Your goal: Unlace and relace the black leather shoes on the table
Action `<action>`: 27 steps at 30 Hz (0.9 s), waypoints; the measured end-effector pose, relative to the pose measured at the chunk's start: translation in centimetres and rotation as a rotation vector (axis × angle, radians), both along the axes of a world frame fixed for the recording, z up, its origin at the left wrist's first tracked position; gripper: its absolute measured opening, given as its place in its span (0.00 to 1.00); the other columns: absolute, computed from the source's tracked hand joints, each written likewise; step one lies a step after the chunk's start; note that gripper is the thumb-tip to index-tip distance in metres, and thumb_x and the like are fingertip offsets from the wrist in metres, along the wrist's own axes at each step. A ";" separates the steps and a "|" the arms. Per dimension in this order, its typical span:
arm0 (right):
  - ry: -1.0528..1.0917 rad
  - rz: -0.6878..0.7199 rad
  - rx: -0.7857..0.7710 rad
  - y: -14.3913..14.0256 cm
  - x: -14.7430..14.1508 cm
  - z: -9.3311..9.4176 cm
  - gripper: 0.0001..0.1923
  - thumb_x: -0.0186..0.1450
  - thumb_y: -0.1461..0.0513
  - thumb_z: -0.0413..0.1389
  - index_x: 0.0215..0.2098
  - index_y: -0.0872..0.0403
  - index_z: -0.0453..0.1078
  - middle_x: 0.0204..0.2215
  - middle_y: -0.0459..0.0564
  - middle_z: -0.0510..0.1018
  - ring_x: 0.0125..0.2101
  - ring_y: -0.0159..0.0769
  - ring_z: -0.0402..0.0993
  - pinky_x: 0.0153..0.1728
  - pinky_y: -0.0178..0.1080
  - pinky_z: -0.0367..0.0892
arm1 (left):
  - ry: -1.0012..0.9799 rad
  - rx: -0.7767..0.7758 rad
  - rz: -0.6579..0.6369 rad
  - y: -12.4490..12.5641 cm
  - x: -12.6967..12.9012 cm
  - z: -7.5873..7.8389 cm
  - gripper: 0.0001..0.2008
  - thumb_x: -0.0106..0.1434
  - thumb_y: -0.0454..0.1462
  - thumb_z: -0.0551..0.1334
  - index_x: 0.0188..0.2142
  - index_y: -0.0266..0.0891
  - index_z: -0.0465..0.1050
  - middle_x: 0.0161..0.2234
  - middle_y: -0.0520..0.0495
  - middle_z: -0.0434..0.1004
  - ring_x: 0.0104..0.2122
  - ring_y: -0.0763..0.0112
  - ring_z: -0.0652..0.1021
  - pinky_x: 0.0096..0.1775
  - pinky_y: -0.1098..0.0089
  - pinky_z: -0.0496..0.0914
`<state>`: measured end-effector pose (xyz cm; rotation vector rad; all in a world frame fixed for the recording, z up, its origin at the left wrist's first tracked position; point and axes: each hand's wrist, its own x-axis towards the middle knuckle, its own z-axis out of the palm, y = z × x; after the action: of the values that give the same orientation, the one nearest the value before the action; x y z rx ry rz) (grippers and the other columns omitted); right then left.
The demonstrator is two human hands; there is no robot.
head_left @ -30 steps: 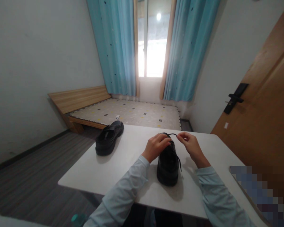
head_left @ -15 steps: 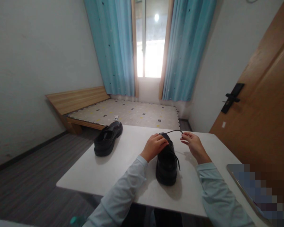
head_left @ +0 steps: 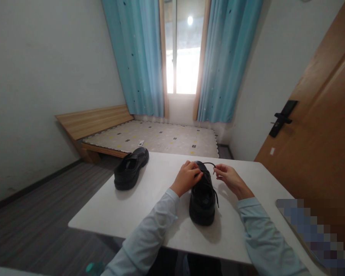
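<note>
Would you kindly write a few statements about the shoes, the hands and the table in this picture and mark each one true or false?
1. Two black shoes stand on the white table. True: the near shoe and the far shoe.
2. The right hand pinches a black shoelace at the near shoe's toe end. True.
3. The left hand rests on the far shoe. False: it lies on the near shoe; the far shoe is untouched.
4. The two shoes touch each other. False: bare table separates them.
5. The far shoe lies near the table's left edge. True.
</note>
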<state>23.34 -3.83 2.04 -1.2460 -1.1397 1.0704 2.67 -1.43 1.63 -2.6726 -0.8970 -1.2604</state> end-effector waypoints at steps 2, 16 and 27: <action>0.017 0.011 0.008 0.1 -0.1 -0.1 0.20 0.42 0.52 0.68 0.26 0.55 0.70 0.20 0.42 0.72 0.20 0.27 0.65 0.25 0.34 0.63 | 0.013 0.000 0.007 0.1 0.0 -0.1 0.07 0.60 0.38 0.61 0.28 0.41 0.77 0.33 0.46 0.71 0.37 0.66 0.68 0.40 0.65 0.68; -0.202 0.013 0.058 -0.3 -0.5 0.4 0.19 0.42 0.53 0.67 0.24 0.57 0.72 0.21 0.46 0.75 0.23 0.31 0.69 0.25 0.35 0.64 | 0.014 -0.005 0.023 -0.2 0.0 0.1 0.07 0.60 0.39 0.61 0.29 0.41 0.78 0.31 0.46 0.70 0.36 0.67 0.68 0.38 0.65 0.67; -0.308 0.142 0.029 -0.9 -0.7 1.2 0.12 0.47 0.56 0.64 0.23 0.57 0.75 0.20 0.47 0.76 0.23 0.31 0.67 0.25 0.34 0.62 | -0.137 -0.072 -0.023 0.0 -0.2 0.5 0.05 0.58 0.40 0.64 0.31 0.42 0.78 0.29 0.48 0.70 0.35 0.68 0.68 0.39 0.67 0.68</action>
<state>22.66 -4.72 3.21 -1.3539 -1.4912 0.9828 2.44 -1.42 2.14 -2.6854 -0.9483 -1.4587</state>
